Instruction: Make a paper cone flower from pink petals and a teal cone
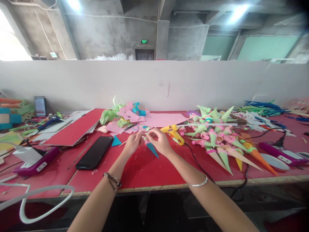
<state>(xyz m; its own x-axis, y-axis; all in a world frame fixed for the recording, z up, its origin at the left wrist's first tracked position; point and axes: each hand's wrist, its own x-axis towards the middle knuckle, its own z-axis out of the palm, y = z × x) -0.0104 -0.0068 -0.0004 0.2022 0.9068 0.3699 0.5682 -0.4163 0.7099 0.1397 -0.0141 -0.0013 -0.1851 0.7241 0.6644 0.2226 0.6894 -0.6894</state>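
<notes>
Over the red tabletop, a small blue paper cone (pixel 152 150) points down and toward me, its top end pinkish between my hands. My right hand (pixel 159 140) is closed in a pinch at that top end. Close beside it, my left hand (pixel 133 142) has its fingers drawn together; what they grip, if anything, is too small to make out. A yellow glue gun (pixel 174 133) lies just beyond my right hand, a glue stick in its rear. To the right is a heap of finished-looking paper cones (pixel 213 138) in green, pink and orange.
A black phone (pixel 95 153) lies left of my hands, with a blue paper triangle (pixel 116 141) beside it. Pink paper sheets (pixel 164 119) and scraps are behind. Purple power strips (pixel 285 154) with cords sit at both sides. A white partition (pixel 120 80) stands behind the table.
</notes>
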